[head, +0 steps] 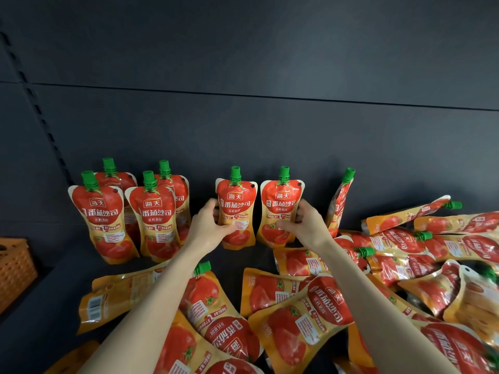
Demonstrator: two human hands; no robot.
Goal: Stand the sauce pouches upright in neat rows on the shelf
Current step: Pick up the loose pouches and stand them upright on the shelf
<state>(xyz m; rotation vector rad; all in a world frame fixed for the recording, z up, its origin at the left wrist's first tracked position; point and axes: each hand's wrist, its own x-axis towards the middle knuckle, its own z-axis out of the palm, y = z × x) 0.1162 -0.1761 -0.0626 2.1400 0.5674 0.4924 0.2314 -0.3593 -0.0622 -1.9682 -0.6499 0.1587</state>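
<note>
Red and orange tomato sauce pouches with green caps fill the dark shelf (67,287). My left hand (209,224) grips one upright pouch (237,203) at its waist, near the middle of the shelf. My right hand (305,225) grips a second upright pouch (280,203) right beside it. Several pouches (151,211) stand in two short rows at the left. One more pouch (339,203) stands turned edge-on to the right of my right hand. Many pouches (297,314) lie flat in a loose heap across the front and right.
An orange perforated basket (14,265) sits at the far left edge. The dark back panel (270,130) rises behind the shelf, with a slotted upright (40,114) at the left. Bare shelf floor shows between the left rows and the held pouches.
</note>
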